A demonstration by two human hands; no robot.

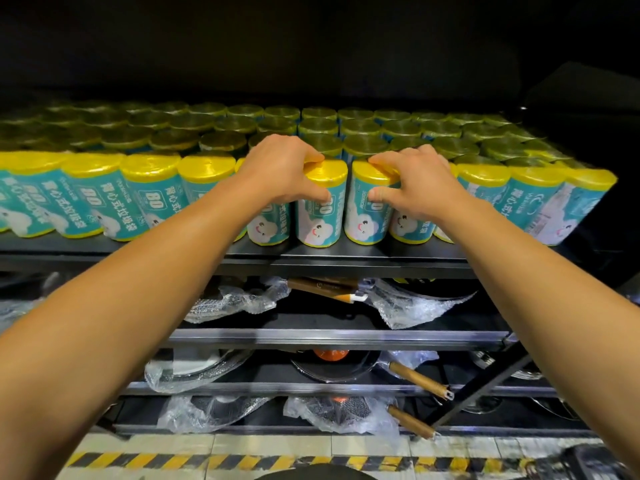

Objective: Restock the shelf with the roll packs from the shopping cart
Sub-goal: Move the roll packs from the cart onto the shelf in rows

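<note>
Several yellow-topped roll packs with teal labels stand upright in rows on the top shelf (346,259). My left hand (287,169) grips one front-row roll pack (320,216), fingers curled over its yellow top and thumb on its label. My right hand (412,181) grips the neighbouring roll pack (363,220) the same way. Both packs stand on the shelf at the front edge, side by side. The shopping cart is out of view.
Lower shelves (332,337) hold pans in bubble wrap (235,303) with wooden handles (419,379) sticking out. A yellow-and-black hazard stripe (242,460) runs along the tiled floor below. The space above the top shelf is dark.
</note>
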